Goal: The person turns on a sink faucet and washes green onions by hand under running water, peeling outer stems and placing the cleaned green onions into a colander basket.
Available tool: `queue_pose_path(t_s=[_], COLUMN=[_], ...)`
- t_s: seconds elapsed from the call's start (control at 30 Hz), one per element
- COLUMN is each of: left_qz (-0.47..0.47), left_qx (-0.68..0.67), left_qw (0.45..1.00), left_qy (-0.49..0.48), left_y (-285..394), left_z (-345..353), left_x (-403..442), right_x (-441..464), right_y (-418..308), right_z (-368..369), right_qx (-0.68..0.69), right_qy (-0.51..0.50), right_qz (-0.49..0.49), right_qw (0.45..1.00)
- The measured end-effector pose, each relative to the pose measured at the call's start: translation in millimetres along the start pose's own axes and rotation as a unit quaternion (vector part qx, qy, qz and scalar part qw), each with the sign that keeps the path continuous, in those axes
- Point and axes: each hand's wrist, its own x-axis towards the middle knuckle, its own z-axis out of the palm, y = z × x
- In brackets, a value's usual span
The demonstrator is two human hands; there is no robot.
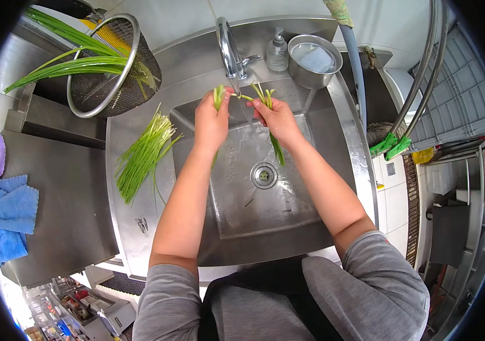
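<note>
A person in heather-gray sleeves works with bare hands above a square-sided, brushed stainless-steel sink (305, 204), its wet floor streaked with glare around a round metal drain (264, 175). A curved, mirror-bright chrome faucet (228, 51) rises at the far edge. On the smooth steel drainboard to the left lies a loose sheaf of thin, glossy green stalks with pale ends (143, 156), fanned at the tips. Beyond it, long green leaves (97, 63) spill over the rim of a round-mouthed, dark wire-mesh basket (130, 79). A clear pump bottle (277, 54) stands beside a round, shiny metal pot (306, 79) at the sink's back right corner. A rumpled, soft-looking blue cloth (9, 202) lies on the steel surface at far left.

Both bare forearms reach forward and angle inward, bringing the hands near each other, apart, by the faucet's spout. The left hand (213, 120) pinches a slim green bunch (218, 96), ends up, between thumb and fingers. The right hand (278, 119) grips a small cluster of green stems (277, 149), cut ends above the fist and leafy lengths hanging over the basin. Both bunches are above the sink.
</note>
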Motion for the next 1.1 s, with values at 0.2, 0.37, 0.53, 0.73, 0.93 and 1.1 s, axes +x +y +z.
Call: queue_pose_path(t_s=[0.2,0.37,0.53,0.73,0.93,1.1], left_qz=[0.097,0.102,0.104,0.125,0.028,0.016], left_qx=[0.158,0.173,0.131,0.118,0.158,0.120], left_qw=[0.979,0.974,0.980,0.985,0.987,0.983], left_qy=[-0.086,-0.105,-0.110,0.007,-0.004,-0.136], left_y=[2,4,7,-3,-14,1], left_z=[0,-3,-1,-9,-17,5], left_x=[-4,2,4,20,19,9], right_x=[-3,-7,-7,-9,-12,-9], right_y=[-5,-18,-16,-16,-10,-6], right_z=[-4,-12,-14,-19,-26,-14], right_qx=[0.078,0.123,0.126,0.095,0.158,0.100], right_qy=[-0.062,-0.095,-0.115,-0.091,-0.056,-0.032], right_qz=[0.064,0.110,0.110,0.097,0.087,0.056], right_qw=[0.993,0.982,0.979,0.987,0.982,0.993])
